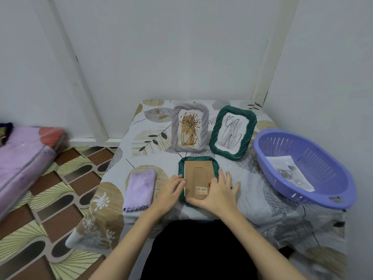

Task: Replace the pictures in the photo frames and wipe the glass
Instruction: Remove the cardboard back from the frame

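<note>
— Pale walls meet in a corner behind the surface (252, 182), which is draped in a cloth printed with tan and grey leaves. What do you count on it?

— Three photo frames, all rectangular with rounded corners and twisted, rope-like ribbing. The grey frame (189, 128) and one green frame (232, 132) stand propped toward the back, side by side, each showing a scribbled line drawing behind its glass.

— And the third?

— The face-down green frame (198, 179) lies flat near the front edge, its brown cardboard backing (198, 176) up, with a barcode sticker (201, 189) low on it.

— Both hands on it?

— Yes. The left hand (171, 188) has its fingers curled against the frame's left edge; whether it actually grips there I cannot tell. The right hand (219, 191) lies spread, fingers straight, pressing on the backing's right side and lower corner.

— Anything else?

— One folded lilac cloth (140, 187), soft and fleecy with a scalloped hem, just left of that frame. One oval purple plastic basket (302, 164), slotted like a colander, at the right, holding one printed picture (290, 172) of grey roses. Left of the surface, patterned floor (50, 199) and a pink mattress (24, 158).
</note>
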### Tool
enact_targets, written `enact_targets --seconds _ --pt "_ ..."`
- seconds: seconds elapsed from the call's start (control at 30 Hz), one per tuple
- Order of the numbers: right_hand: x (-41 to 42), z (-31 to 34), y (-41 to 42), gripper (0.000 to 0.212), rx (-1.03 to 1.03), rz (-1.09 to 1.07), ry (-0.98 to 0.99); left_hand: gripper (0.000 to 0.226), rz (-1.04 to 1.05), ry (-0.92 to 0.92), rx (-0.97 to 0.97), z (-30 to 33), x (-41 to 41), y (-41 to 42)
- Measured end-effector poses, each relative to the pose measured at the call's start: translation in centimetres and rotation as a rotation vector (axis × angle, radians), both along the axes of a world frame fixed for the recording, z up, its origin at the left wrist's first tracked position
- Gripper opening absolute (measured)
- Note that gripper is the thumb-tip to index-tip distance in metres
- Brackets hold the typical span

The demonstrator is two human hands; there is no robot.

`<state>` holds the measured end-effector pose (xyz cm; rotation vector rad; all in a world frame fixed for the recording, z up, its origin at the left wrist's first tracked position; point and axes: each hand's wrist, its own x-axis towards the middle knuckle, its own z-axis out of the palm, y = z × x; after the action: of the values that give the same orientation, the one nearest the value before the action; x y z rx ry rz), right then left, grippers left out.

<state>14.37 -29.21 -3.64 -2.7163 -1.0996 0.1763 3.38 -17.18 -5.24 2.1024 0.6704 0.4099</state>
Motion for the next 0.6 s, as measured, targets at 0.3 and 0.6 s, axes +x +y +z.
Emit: enact_targets --seconds 0.3,0.6 --pt "0.0 -1.4 -1.0 0.098 0.424 -0.014 0.194 0.034 0.093 -0.04 -0.164 -0.7 0.9 0.5" --pt "-0.1 -2.2 -1.7 0.084 0.622 0.007 0.338 0.047 0.111 -0.203 -0.211 0.7 1.9 -0.1"
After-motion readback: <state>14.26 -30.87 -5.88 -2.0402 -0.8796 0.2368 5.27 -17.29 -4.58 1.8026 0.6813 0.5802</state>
